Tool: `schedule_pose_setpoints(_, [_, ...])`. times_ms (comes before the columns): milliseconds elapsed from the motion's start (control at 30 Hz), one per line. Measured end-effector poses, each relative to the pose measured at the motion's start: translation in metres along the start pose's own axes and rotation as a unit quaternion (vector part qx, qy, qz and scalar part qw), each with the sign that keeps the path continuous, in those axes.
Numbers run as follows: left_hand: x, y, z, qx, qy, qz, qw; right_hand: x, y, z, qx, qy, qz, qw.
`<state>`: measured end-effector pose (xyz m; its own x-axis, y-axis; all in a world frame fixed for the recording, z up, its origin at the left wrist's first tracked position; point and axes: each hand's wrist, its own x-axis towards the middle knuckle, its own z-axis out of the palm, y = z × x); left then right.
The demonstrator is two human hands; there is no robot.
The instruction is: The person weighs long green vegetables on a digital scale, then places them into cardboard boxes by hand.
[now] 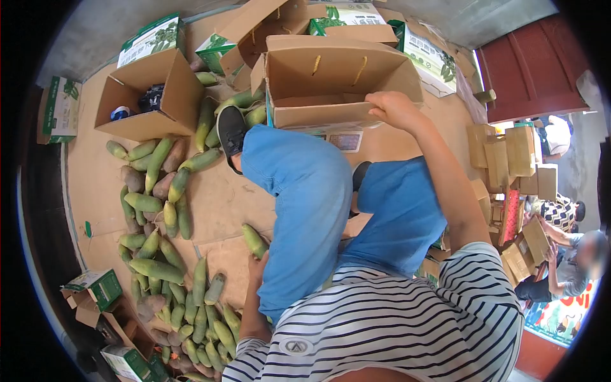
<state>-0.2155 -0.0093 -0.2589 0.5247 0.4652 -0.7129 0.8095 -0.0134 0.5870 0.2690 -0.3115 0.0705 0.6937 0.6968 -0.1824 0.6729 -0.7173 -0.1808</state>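
Note:
At the lower middle, my left hand point(257, 266) is partly hidden behind my knee. Its fingers are closed around the lower end of a green radish point(254, 240), which points up and away from me. My right hand point(396, 110) grips the near rim of a large open cardboard box point(318, 116) with yellow cord handles. As far as I can see into that box, only bare cardboard shows. Left of my leg, many loose green radishes point(158, 270) lie in a long pile, with brownish roots point(175, 155) among them.
A smaller open carton point(181, 95) at the upper left holds a dark item point(151, 99). Printed green-and-white boxes point(428, 60) stand along the back, with another box point(62, 108) at the far left. Flattened cardboard point(213, 210) covers the floor. At right, a person point(563, 264) handles a carton near stacked boxes point(509, 153).

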Motion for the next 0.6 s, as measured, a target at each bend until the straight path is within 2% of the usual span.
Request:
schedule_pose_setpoints(33, [0.0,0.017,0.002,0.038,0.027,0.018,0.999,0.001,-0.003,-0.001,-0.002,0.002,0.004,1.0])
schedule_pose_setpoints(133, [0.016,0.023,0.017,0.124,0.058,-0.024,0.99,0.0,-0.004,-0.001,0.01,-0.008,0.019,1.0])
schedule_pose_setpoints(233, [0.012,0.025,0.006,0.068,0.054,0.001,0.996,-0.001,0.0,0.003,0.004,0.004,0.003,1.0])
schedule_pose_setpoints(267, [0.01,0.032,0.0,0.001,0.04,0.02,0.999,-0.002,0.002,0.003,0.008,0.004,0.004,1.0])
schedule_pose_setpoints(333, [-0.02,0.086,-0.029,-0.132,0.015,0.054,0.99,-0.001,0.001,0.003,0.017,0.002,0.001,1.0])
schedule_pose_setpoints(400, [-0.015,0.121,-0.053,-0.134,0.069,0.154,0.977,0.001,-0.004,-0.001,0.035,-0.014,0.013,0.999])
schedule_pose_setpoints(467, [-0.017,0.18,-0.074,-0.071,0.196,0.256,0.944,0.001,-0.008,-0.002,0.044,-0.019,0.015,0.999])
schedule_pose_setpoints(500, [-0.029,0.223,-0.083,-0.083,0.229,0.263,0.933,0.001,-0.01,-0.002,0.044,-0.015,0.012,0.999])
schedule_pose_setpoints(567, [-0.048,0.3,-0.09,-0.173,0.277,0.339,0.882,0.001,-0.01,-0.002,0.041,-0.021,0.016,0.999])
schedule_pose_setpoints(600, [-0.058,0.335,-0.089,-0.253,0.239,0.408,0.844,0.002,-0.009,-0.002,0.037,-0.032,0.022,0.999])
